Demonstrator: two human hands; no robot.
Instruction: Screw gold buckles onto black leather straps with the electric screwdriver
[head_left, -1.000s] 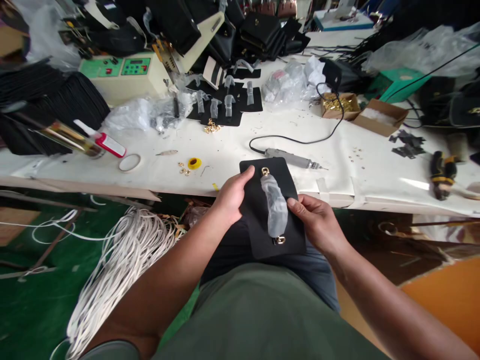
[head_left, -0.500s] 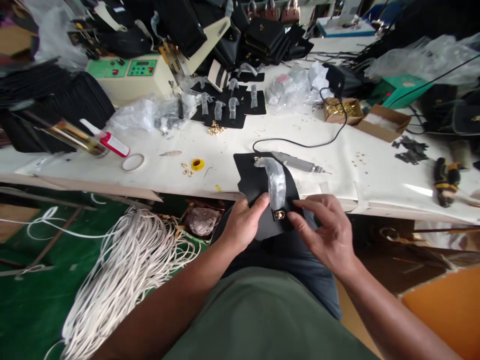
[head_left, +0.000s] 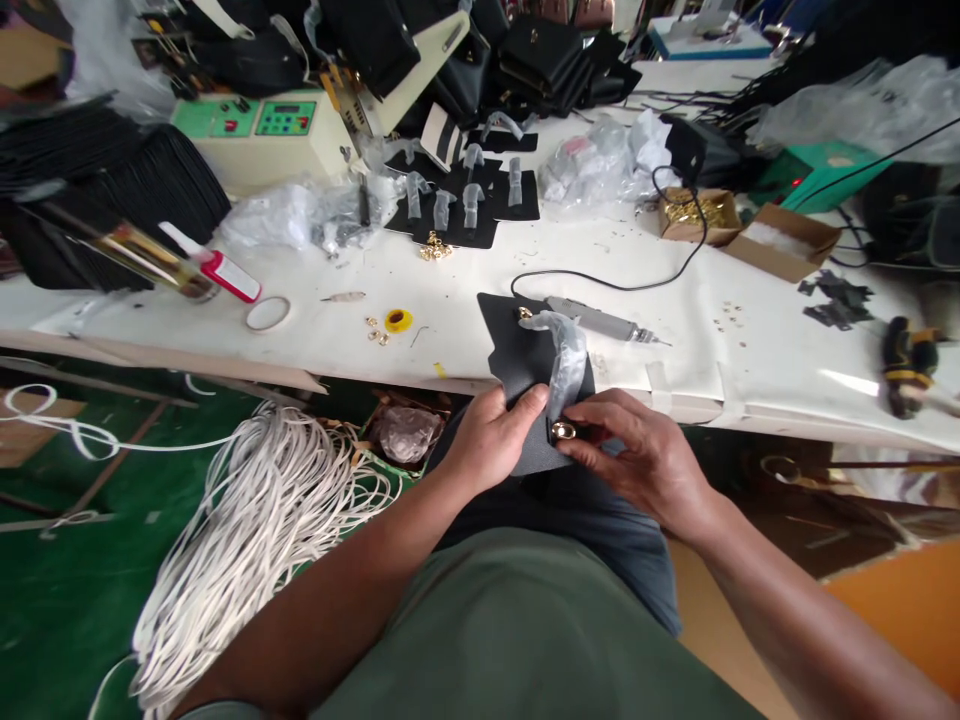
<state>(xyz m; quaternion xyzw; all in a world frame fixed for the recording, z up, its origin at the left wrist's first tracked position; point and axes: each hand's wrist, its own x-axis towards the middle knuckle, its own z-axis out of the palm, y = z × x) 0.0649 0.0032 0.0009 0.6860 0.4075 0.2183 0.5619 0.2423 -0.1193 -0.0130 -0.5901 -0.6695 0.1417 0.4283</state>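
Observation:
My left hand (head_left: 491, 435) grips the near left part of a black leather panel (head_left: 517, 350), thumb on top and the fingers hidden beneath. A handle wrapped in clear plastic (head_left: 568, 360) runs along the panel. Gold hardware (head_left: 524, 314) sits at its far end, and a gold ring-like fitting (head_left: 562, 431) at its near end. Thumb and fingertips of my right hand (head_left: 637, 445) are closed on that near fitting. Just beyond the panel lies a grey electric screwdriver (head_left: 600, 321) with a black cord, its bit pointing right.
Yellow tape roll (head_left: 398, 320), a white ring (head_left: 268, 313), a red bottle (head_left: 231, 275) and pliers (head_left: 909, 365) lie on the white table (head_left: 465, 295). Farther back are more black panels (head_left: 480, 235), small boxes (head_left: 697, 215) and a control machine (head_left: 259, 145). White cords (head_left: 255, 540) heap on the floor.
My right hand has moved left and closed its fingertips on the near gold fitting. The panel has tilted slightly in my left hand, and the view has shifted a little.

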